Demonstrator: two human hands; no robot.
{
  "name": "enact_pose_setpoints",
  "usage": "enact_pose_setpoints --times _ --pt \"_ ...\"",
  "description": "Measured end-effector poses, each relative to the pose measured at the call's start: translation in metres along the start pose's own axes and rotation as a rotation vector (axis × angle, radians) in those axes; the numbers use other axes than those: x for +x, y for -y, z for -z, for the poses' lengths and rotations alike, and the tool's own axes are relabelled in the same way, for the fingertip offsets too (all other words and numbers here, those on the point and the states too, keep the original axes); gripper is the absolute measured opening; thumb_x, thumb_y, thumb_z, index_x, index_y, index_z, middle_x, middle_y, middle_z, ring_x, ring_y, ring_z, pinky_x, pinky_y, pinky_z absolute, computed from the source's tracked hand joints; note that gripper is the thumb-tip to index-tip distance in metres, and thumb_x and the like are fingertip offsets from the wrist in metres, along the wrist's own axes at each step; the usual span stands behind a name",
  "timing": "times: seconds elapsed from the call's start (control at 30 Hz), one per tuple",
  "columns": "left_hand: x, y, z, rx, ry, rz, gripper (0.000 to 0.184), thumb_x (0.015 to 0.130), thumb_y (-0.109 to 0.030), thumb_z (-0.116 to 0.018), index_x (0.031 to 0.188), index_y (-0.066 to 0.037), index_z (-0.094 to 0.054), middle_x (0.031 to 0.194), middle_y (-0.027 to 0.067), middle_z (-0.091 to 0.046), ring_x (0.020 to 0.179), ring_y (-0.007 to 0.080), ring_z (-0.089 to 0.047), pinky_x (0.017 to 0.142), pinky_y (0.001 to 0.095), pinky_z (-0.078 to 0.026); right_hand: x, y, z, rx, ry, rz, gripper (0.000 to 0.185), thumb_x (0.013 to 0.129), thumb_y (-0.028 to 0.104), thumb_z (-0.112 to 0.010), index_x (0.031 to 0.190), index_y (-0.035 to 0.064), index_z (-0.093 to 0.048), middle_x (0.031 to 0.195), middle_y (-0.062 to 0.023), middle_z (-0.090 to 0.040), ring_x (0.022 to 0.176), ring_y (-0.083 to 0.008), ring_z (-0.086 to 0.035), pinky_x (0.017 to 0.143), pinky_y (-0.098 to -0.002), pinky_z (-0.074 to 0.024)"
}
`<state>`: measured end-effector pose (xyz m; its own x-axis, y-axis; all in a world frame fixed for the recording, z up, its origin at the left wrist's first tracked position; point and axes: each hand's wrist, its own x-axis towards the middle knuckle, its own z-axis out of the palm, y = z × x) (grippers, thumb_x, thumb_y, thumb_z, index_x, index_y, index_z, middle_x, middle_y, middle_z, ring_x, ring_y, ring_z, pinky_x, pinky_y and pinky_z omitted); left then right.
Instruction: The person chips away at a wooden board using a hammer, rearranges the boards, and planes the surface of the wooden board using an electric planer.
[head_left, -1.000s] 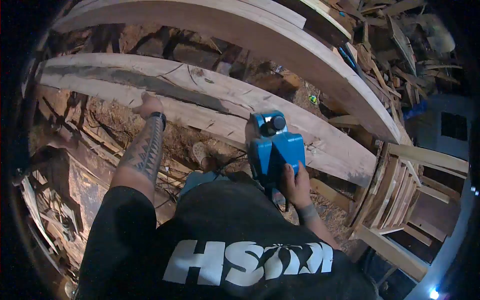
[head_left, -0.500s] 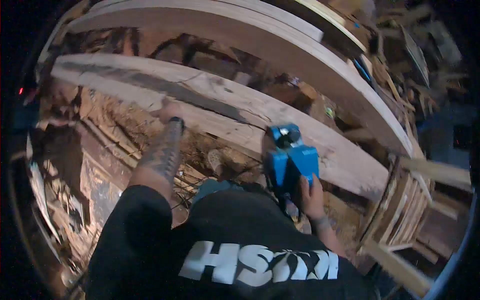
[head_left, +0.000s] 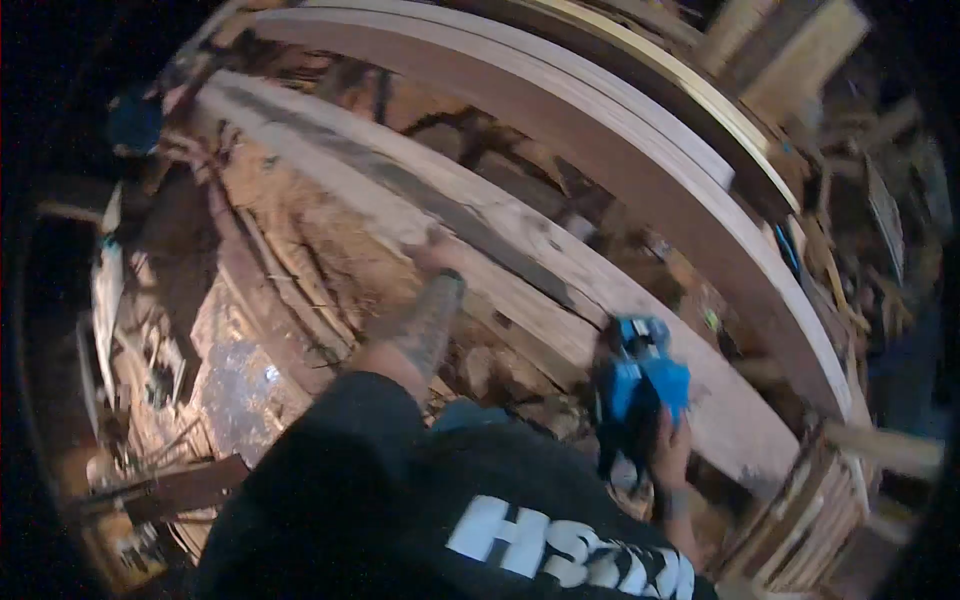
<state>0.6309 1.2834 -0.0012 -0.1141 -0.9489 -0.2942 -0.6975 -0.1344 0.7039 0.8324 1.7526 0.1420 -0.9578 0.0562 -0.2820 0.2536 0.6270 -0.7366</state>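
A long pale wooden plank (head_left: 520,235) with a dark streak along its middle runs diagonally from upper left to lower right. On its near edge rests my left hand (head_left: 434,254), fingers apart and somewhat blurred. A blue power planer (head_left: 645,380) with dark parts sits on the plank's right half. My right hand (head_left: 672,450) is closed on the planer's rear; the tool's body hides some of the fingers. The planer's underside is out of sight.
Beyond the plank stand long curved-looking boards (head_left: 560,90). Stacked wood strips (head_left: 805,520) lie at lower right. Scrap wood and a shiny sheet (head_left: 240,390) cover the ground at left. Loose offcuts fill the upper right.
The view has swung, so the plank, planer and both hands appear lower and farther right. Both hands keep much the same places on the plank and planer.
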Motion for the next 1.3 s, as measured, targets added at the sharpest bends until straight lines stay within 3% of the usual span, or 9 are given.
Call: enact_pose_setpoints --times 0.1,0.3,0.47,0.53,0.63,0.83,0.9,1.03,1.3 --pt "0.019 0.028 -0.043 0.027 -0.134 -0.007 0.075 0.096 -0.039 -0.069 0.157 -0.005 -0.04 0.134 0.0234 -0.065 0.12 0.0399 -0.067 0.099 0.0466 -0.056 -0.029 -0.046 0.004 0.012 -0.007 -0.007 0.05 0.113 0.035 -0.049 0.138 -0.0071 -0.057 0.137 -0.027 -0.061 0.124 -0.0381 -0.058 0.11 -0.0467 -0.0423" --pt "-0.005 -0.003 -0.005 -0.032 -0.005 0.07 0.069 0.101 -0.039 -0.062 0.158 -0.008 -0.039 0.135 0.0231 -0.064 0.122 0.0369 -0.066 0.101 0.0457 -0.055 0.098 -0.028 -0.015 -0.003 0.018 0.19 0.052 0.11 0.027 -0.053 0.154 -0.0001 -0.047 0.14 -0.0268 -0.058 0.124 -0.0422 -0.058 0.105 -0.0497 -0.0469" --pt "0.029 0.012 -0.025 0.002 0.056 -0.044 0.075 0.101 -0.045 -0.061 0.157 -0.004 -0.033 0.137 0.0284 -0.061 0.123 0.0422 -0.064 0.1 0.0516 -0.054 0.075 0.02 -0.013 -0.423 0.008 0.312 0.04 0.107 0.021 -0.055 0.14 -0.0017 -0.054 0.119 -0.0297 -0.064 0.103 -0.0445 -0.064 0.085 -0.0511 -0.0518" --pt "0.031 0.006 -0.027 -0.052 0.08 -0.01 0.077 0.101 -0.047 -0.061 0.157 -0.002 -0.031 0.138 0.0305 -0.06 0.123 0.0443 -0.064 0.1 0.0539 -0.054 0.043 0.024 0.0 0.007 0.07 0.022 0.035 0.109 0.024 -0.054 0.131 -0.0029 -0.058 0.106 -0.0302 -0.067 0.094 -0.0451 -0.067 0.08 -0.0503 -0.0522" --pt "0.017 0.008 -0.022 -0.077 0.059 0.041 0.081 0.101 -0.05 -0.06 0.156 0.0 -0.027 0.139 0.0336 -0.058 0.124 0.0475 -0.063 0.1 0.0574 -0.053 -0.011 0.013 0.011 0.03 -0.026 0.044 0.034 0.11 0.029 -0.054 0.119 -0.003 -0.061 0.095 -0.028 -0.069 0.087 -0.0455 -0.066 0.077 -0.0501 -0.051" --pt "0.04 0.024 -0.031 0.123 -0.036 -0.042 0.094 0.095 -0.054 -0.068 0.151 0.006 -0.022 0.136 0.0388 -0.057 0.116 0.0521 -0.066 0.093 0.0622 -0.056 0.063 0.042 -0.015 0.122 -0.072 0.114 0.046 0.108 0.041 -0.056 0.114 -0.0045 -0.06 0.096 -0.0311 -0.069 0.088 -0.0506 -0.065 0.078 -0.0522 -0.0505" --pt "0.013 0.001 -0.01 0.008 0.109 0.065 0.097 0.094 -0.056 -0.069 0.151 0.006 -0.022 0.132 0.0375 -0.06 0.116 0.0508 -0.066 0.088 0.0638 -0.057 0.091 0.06 -0.02 0.095 -0.076 0.004 0.036 0.109 0.035 -0.056 0.109 -0.0014 -0.06 0.089 -0.0242 -0.068 0.083 -0.0412 -0.066 0.075 -0.0472 -0.0498" --pt "0.044 0.019 -0.034 0.055 0.168 0.066 0.108 0.091 -0.055 -0.072 0.157 0.007 -0.013 0.126 0.0358 -0.064 0.114 0.0476 -0.068 0.083 0.0648 -0.057 0.06 0.033 -0.009 0.037 -0.103 0.076 0.05 0.106 0.045 -0.06 0.116 -0.0041 -0.061 0.103 -0.0333 -0.069 0.094 -0.0522 -0.066 0.082 -0.0536 -0.0523" --pt "0.072 0.031 -0.041 0.194 0.082 0.014 0.108 0.091 -0.055 -0.071 0.157 0.008 -0.012 0.141 0.0373 -0.054 0.126 0.0479 -0.061 0.108 0.0556 -0.049 -0.006 -0.004 0.015 0.017 -0.15 0.009 0.04 0.108 0.036 -0.056 0.116 -0.0029 -0.062 0.098 -0.029 -0.069 0.089 -0.049 -0.066 0.078 -0.0503 -0.0521"
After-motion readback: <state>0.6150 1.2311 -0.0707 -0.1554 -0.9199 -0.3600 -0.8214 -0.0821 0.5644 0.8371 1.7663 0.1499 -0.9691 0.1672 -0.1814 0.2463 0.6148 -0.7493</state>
